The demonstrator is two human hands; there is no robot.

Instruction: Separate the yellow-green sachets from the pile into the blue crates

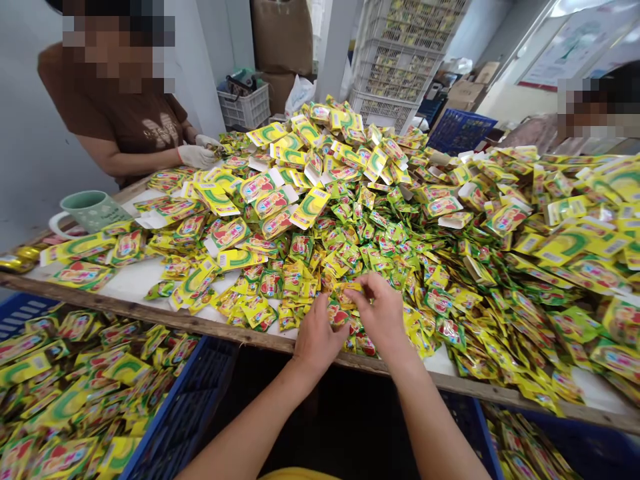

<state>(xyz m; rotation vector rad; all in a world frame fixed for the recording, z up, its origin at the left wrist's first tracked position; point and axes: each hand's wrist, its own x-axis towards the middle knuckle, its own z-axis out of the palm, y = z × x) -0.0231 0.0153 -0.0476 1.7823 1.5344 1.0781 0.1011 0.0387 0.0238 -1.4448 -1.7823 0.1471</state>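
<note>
"In the head view, where did the yellow packet (344, 291) lie?"

"Between my left hand (317, 339) and right hand (384, 313), over loose sachets (380, 248) on the worktop (123, 287), its long axis roughly side to side."

"And your fingers?"

"My right thumb and forefinger pinched its right end. My left fingers were just beside its left end, thumb spread; whether they gripped, I couldn't tell."

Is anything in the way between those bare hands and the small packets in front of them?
Nothing visible. The right hand is at a small yellow packet, the left hand is close beside it, and loose packets lie before both. The heap of larger cartons rises farther back, not in between.
</note>
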